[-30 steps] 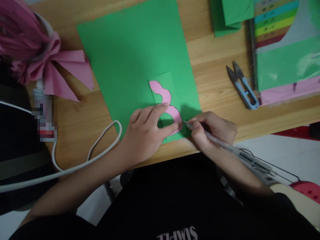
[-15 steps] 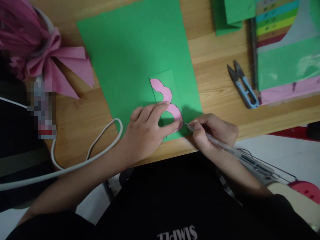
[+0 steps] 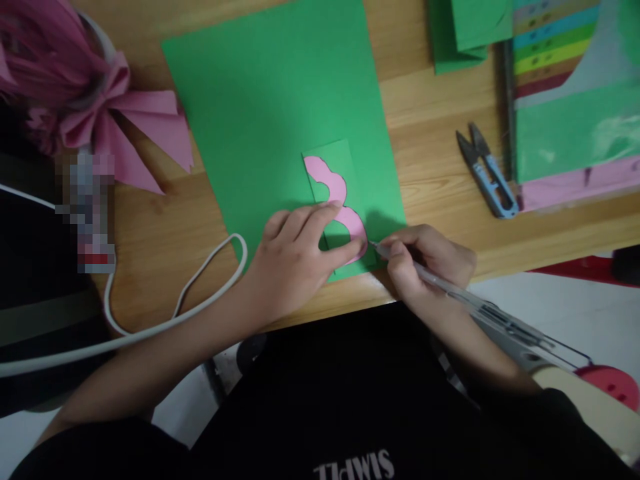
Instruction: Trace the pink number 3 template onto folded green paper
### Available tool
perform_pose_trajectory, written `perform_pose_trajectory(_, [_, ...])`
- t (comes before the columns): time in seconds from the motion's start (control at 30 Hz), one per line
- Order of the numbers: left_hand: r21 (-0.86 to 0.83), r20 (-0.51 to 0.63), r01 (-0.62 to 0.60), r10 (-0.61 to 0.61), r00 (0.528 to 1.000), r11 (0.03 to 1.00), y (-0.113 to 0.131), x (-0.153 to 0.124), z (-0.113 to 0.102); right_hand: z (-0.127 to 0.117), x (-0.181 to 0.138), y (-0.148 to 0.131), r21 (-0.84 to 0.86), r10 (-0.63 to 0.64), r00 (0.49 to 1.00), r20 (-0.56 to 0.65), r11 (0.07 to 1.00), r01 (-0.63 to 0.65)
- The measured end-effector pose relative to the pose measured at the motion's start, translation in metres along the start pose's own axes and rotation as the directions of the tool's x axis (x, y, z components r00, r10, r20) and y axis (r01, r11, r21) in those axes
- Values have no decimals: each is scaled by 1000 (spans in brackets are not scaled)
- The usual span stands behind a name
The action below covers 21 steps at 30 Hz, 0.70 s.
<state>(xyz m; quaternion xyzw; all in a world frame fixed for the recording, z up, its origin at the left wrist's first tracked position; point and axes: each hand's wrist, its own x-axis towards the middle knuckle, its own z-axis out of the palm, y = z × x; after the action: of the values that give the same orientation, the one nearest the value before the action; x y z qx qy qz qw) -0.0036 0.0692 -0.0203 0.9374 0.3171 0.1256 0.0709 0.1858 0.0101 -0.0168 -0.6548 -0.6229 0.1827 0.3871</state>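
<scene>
A large green paper sheet [image 3: 280, 100] lies on the wooden table [image 3: 430, 173]. On its near corner rests a smaller green slip with a wavy pink paper template [image 3: 336, 193] on top. My left hand [image 3: 295, 260] lies flat with fingers spread, pressing the pink template down. My right hand [image 3: 425, 260] is closed round a clear pen [image 3: 450, 288], whose tip touches the template's lower right edge.
Blue thread snips [image 3: 487, 173] lie to the right, beside a pack of coloured paper [image 3: 570, 100]. Folded green paper [image 3: 460, 33] sits at the top. A pink paper bow [image 3: 115, 127] and a white cable [image 3: 190, 293] lie at the left.
The view has shifted slightly. Both hands stay in place, with the pen tip at nearly the same spot on the template's edge.
</scene>
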Motion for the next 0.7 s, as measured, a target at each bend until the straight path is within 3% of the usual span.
perform_pose_trajectory(0.7, [-8,-21,6,-6,1000,1000,0,-2,4,-4,-1,-5,-6,-4,998,60,1000,4])
